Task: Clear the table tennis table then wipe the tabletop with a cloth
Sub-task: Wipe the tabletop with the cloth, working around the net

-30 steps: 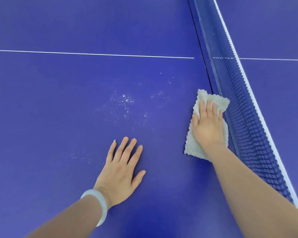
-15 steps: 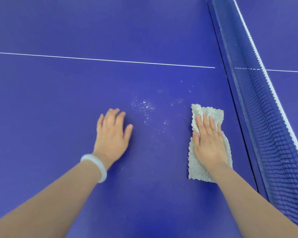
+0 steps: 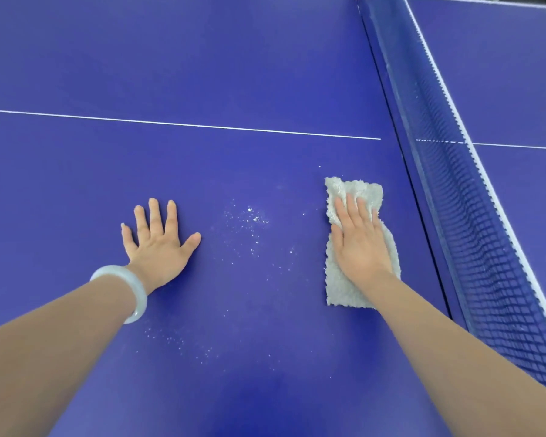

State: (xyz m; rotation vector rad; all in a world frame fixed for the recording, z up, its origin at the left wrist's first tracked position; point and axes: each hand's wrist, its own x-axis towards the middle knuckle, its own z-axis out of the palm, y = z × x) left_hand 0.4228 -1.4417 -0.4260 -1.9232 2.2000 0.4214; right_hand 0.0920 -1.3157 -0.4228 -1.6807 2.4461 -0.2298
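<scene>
The blue table tennis tabletop (image 3: 202, 67) fills the view. A pale grey fluffy cloth (image 3: 341, 285) lies flat on it a little left of the net. My right hand (image 3: 360, 244) presses down on the cloth with straight fingers. My left hand (image 3: 156, 241) lies flat on the bare tabletop with fingers spread, a pale bangle on its wrist. Between the two hands lies a scatter of small white specks (image 3: 249, 222). More white specks (image 3: 177, 342) lie under my left forearm.
The blue net (image 3: 473, 222) with its white top band runs from top centre to lower right, close to the cloth's right edge. A white centre line (image 3: 183, 124) crosses the tabletop beyond both hands. The other half of the table lies past the net.
My right hand has slid the cloth left, away from the net. My left hand has moved farther out and left, and its fingers are now spread flat.
</scene>
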